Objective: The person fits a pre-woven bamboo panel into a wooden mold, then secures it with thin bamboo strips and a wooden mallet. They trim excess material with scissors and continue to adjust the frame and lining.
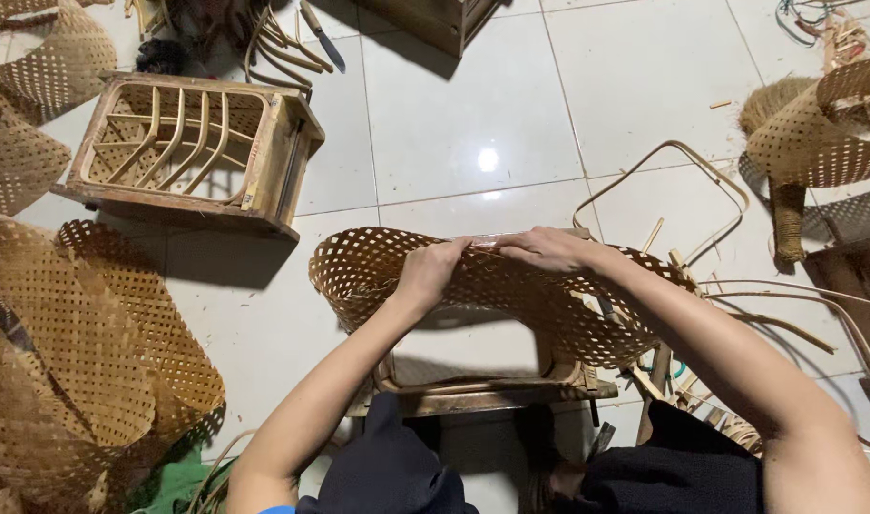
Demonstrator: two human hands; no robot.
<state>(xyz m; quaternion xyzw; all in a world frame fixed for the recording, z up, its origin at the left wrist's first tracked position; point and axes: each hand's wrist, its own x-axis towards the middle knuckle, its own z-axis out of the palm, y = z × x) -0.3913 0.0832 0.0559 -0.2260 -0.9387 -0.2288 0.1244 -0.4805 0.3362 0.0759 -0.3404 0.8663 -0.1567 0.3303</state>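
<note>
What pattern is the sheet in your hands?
An open lattice weave, tan-brown, with small regular holes. The sheet is held by both hands; head view shows it.

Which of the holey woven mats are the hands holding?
The curved mat in the middle, bent over a wooden frame. Both hands, left and right, grip its top edge; the others lie untouched.
</note>
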